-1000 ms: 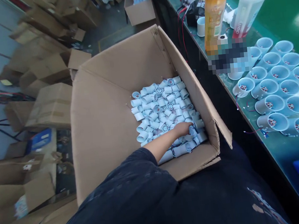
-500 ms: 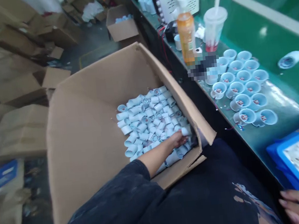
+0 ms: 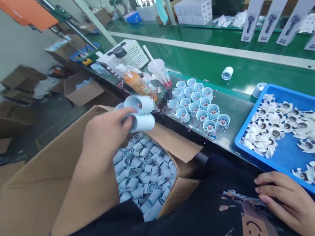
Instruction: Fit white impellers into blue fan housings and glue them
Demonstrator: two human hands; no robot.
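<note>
Pale blue, short plastic cylinder housings [image 3: 140,112], a small handful of them, now sit clamped in the left hand [image 3: 105,136], which has risen out of the big brown cardboard box [image 3: 36,189] and hangs above its near corner, just short of the green workbench edge. A second ago that hand was down among the loose heap of the same cylinders [image 3: 143,175] at the bottom of the box, and half a second ago it had closed round one; so the pick is done and the pieces are clear of the box. Judging by the heading, they are bound for the bench.

There, a cluster of upright pale blue cups with red-and-white motors inside [image 3: 199,106] stands in rows on the grey bench strip [image 3: 235,112]. Beside it lies a blue plastic tray of white fan impellers [image 3: 292,127]. The right hand [image 3: 291,203] rests loose and empty on the dark shirt at the lap, just beneath the tray's near rim. An orange drink bottle [image 3: 134,81] and a lidded clear cup with a straw [image 3: 160,71] stand behind the cups.
</note>
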